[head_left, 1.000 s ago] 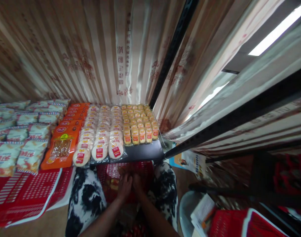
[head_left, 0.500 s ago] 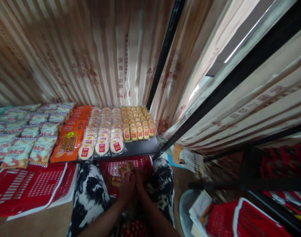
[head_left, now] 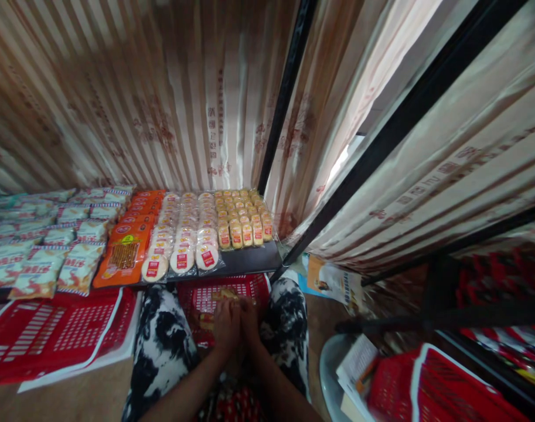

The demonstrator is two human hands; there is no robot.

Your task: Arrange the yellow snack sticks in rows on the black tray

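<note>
Between my knees, above a red plastic basket point(head_left: 261, 284), my left hand point(head_left: 226, 328) and my right hand point(head_left: 248, 321) are close together with fingers curled inward. A small yellow wrapped cake point(head_left: 226, 293) shows at their fingertips; both hands seem closed on it, though my knuckles hide part of the hold. Another yellow wrapped cake point(head_left: 206, 321) lies in the basket, left of my left hand. On the black shelf point(head_left: 252, 261) just beyond stand rows of similar small wrapped cakes point(head_left: 247, 231), with red labels on the front ones.
Left along the shelf are round white wrapped pastries point(head_left: 181, 260), orange snack bags point(head_left: 123, 249) and pale bread bags point(head_left: 41, 269). Another red basket point(head_left: 60, 334) sits below left. A black post point(head_left: 337, 211) slants at right, near a grey bin point(head_left: 331, 375) and a red basket point(head_left: 452, 381).
The cake at my fingertips has tipped from fairly upright to lying flatter. My hands stay together over the basket, and the view has shifted slightly.
</note>
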